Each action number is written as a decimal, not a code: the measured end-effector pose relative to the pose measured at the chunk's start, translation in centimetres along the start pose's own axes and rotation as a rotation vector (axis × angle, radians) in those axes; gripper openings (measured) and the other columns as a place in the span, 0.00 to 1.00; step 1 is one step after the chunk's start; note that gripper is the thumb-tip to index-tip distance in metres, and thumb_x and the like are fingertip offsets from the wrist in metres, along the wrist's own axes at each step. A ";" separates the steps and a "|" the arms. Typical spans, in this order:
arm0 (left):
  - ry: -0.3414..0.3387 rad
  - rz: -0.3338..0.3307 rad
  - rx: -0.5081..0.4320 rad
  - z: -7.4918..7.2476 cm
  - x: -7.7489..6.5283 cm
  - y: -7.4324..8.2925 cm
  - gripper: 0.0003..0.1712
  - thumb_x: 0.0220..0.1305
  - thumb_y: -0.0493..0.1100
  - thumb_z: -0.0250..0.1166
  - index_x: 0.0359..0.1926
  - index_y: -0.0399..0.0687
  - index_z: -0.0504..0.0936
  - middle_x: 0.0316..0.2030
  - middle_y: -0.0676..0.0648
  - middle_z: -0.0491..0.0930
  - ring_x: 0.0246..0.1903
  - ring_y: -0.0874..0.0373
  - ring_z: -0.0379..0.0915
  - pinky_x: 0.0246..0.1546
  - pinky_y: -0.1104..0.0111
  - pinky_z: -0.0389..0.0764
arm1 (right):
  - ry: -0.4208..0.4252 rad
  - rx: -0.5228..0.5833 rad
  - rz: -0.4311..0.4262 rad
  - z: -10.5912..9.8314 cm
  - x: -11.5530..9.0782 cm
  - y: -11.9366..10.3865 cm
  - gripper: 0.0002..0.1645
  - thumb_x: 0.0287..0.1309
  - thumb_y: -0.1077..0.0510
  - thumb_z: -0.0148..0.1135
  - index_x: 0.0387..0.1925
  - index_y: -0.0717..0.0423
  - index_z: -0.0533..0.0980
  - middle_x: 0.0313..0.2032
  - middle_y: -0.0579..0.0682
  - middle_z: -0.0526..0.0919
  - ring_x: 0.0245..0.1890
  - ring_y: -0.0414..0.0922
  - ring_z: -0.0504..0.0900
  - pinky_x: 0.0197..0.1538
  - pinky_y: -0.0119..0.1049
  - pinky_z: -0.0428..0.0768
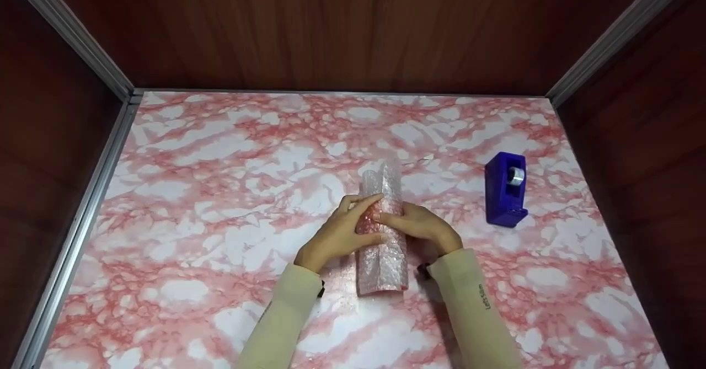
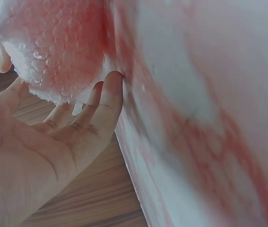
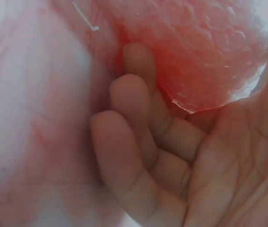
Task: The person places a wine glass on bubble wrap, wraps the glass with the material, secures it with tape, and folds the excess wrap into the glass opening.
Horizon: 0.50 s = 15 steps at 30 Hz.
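A roll of clear bubble wrap point(image 1: 385, 264) lies lengthwise on the table between both hands, with red showing through its middle. My left hand point(image 1: 341, 234) holds its left side, thumb and index finger reaching over the top. From the other side my right hand point(image 1: 424, 224) grips it, the thumb lying across the upper face. In the left wrist view, fingertips point(image 2: 112, 85) meet the table beside the bubble-wrapped bundle point(image 2: 63, 47). The right wrist view has curled fingers point(image 3: 131, 97) low against the bundle point(image 3: 195, 56).
A blue tape dispenser point(image 1: 503, 192) with a roll of clear tape point(image 1: 516, 176) stands to the right. The table point(image 1: 220, 165) has a red and white marbled surface. Dark wood panels point(image 1: 342, 32) and metal rails point(image 1: 71, 32) enclose it at the back and sides.
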<state>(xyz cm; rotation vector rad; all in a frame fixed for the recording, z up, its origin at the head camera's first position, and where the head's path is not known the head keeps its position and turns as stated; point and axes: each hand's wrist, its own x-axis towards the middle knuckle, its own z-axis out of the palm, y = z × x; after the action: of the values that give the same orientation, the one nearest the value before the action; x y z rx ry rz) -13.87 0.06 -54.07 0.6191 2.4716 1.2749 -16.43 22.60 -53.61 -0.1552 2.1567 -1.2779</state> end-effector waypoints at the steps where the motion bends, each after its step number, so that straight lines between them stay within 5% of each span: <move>1: -0.004 0.003 -0.002 0.0 0.0 0.0 0.50 0.57 0.68 0.68 0.76 0.82 0.54 0.70 0.47 0.55 0.66 0.43 0.62 0.62 0.51 0.69 | -0.004 0.036 0.009 0.1 0.0 0.0 0.49 0.59 0.31 0.64 0.72 0.55 0.64 0.53 0.57 0.81 0.47 0.53 0.83 0.52 0.48 0.80; 7: -0.041 0.018 -0.053 -0.3 -0.2 -0.1 0.47 0.62 0.67 0.65 0.77 0.80 0.52 0.71 0.47 0.53 0.65 0.40 0.64 0.62 0.48 0.68 | 0.069 -0.047 0.048 0.2 -0.1 -0.1 0.54 0.54 0.25 0.62 0.72 0.52 0.65 0.57 0.56 0.79 0.54 0.55 0.79 0.58 0.53 0.75; 15: 0.003 -0.016 -0.144 -0.8 -0.1 -0.6 0.46 0.67 0.66 0.60 0.79 0.72 0.48 0.73 0.43 0.49 0.56 0.40 0.71 0.56 0.46 0.73 | 0.046 -0.032 0.018 0.1 -0.1 0.0 0.52 0.56 0.26 0.62 0.72 0.52 0.65 0.53 0.53 0.81 0.50 0.51 0.82 0.55 0.50 0.77</move>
<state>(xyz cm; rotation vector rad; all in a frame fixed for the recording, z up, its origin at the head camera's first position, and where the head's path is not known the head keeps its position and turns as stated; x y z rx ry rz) -14.28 -0.81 -54.10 0.5597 2.3562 1.4327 -16.30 22.56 -53.63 -0.1200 2.2135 -1.2494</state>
